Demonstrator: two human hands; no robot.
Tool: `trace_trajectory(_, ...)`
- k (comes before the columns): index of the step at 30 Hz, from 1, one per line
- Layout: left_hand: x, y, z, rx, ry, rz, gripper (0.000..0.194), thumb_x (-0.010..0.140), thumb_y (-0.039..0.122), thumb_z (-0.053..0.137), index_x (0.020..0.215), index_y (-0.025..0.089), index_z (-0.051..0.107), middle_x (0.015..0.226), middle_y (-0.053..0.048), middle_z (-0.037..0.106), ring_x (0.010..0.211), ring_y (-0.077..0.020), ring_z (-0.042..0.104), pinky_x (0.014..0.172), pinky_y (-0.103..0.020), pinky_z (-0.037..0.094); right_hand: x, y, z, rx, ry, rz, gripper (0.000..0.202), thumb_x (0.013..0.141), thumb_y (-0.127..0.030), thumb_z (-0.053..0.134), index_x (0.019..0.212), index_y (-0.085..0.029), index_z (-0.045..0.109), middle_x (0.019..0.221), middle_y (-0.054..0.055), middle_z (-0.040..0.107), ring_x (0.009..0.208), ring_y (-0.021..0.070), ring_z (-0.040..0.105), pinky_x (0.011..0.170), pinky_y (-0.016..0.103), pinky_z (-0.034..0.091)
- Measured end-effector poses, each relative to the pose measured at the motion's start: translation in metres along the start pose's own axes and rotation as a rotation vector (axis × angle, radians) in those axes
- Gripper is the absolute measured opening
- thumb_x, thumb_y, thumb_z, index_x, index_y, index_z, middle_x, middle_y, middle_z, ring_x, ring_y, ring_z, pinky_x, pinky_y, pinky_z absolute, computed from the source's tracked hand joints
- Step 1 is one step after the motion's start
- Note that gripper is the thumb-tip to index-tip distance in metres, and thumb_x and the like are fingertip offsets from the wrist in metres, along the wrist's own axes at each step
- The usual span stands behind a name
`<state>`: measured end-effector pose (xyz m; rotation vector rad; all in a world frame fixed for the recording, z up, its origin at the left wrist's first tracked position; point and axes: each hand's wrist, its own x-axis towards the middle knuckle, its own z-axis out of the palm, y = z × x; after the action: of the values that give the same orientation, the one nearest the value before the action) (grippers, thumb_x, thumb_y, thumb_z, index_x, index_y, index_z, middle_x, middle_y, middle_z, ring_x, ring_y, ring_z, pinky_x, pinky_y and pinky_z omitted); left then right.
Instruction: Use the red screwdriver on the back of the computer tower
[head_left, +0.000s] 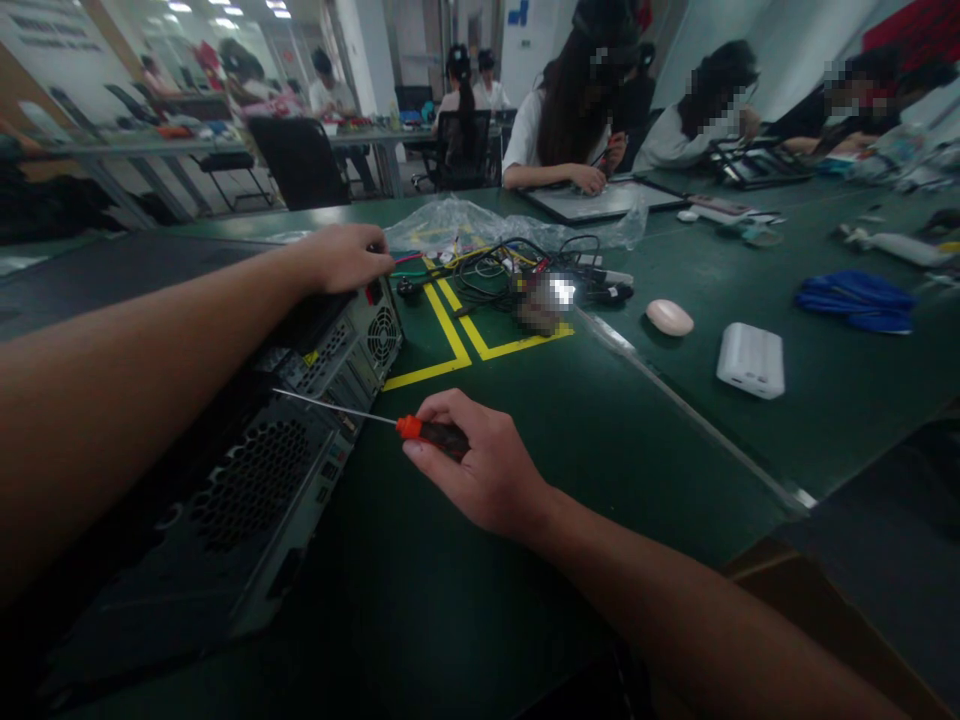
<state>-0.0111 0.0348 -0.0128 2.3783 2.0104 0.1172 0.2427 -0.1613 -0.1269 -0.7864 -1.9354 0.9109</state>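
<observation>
A dark desktop computer case [300, 490] lies on the left of the green table, its back panel with fan grille and honeycomb vent facing right. My left hand [349, 258] is on the case's far upper corner, fingers curled over the edge; the fingertips are partly hidden. My right hand [484, 465] is closed round the black-and-orange handle of a screwdriver [411, 428]. The long thin shaft points left, and its tip meets or nearly meets the case's back panel above the honeycomb vent. Whether it sits in a screw is too small to tell.
Beyond the case lie tangled cables [487, 262] and clear plastic wrap [450, 215], over yellow tape lines [442, 370]. To the right are a pink oval object [670, 317], a white box-like device [750, 360] and a blue bundle [855, 300]. Other people sit across the table.
</observation>
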Motion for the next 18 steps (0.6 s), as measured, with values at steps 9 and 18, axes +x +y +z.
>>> trace_trajectory(9, -0.0005, 0.0036, -0.0026, -0.065, 0.013, -0.042, 0.066, 0.087, 0.058, 0.062, 0.14, 0.025, 0.084, 0.13, -0.018, 0.083, 0.126, -0.0478, 0.074, 0.112, -0.059, 0.057, 0.0005, -0.0017, -0.0018, -0.046, 0.022, 0.005, 0.02, 0.106, -0.043, 0.075, 0.113, -0.024, 0.074, 0.106, 0.004, 0.082, 0.082, 0.0182, 0.067, 0.08, 0.035, 0.054)
trace_trajectory(18, 0.0013, 0.0019, 0.0007, 0.006, 0.005, -0.037, 0.058, 0.098, 0.053, 0.052, 0.138, 0.02, 0.078, 0.139, -0.019, 0.08, 0.127, -0.0416, 0.071, 0.112, -0.051, 0.054, 0.0006, -0.0031, -0.0022, -0.038, -0.006, 0.012, 0.026, 0.112, -0.047, 0.068, 0.115, -0.022, 0.077, 0.102, 0.005, 0.082, 0.085, 0.0194, 0.071, 0.08, 0.034, 0.054)
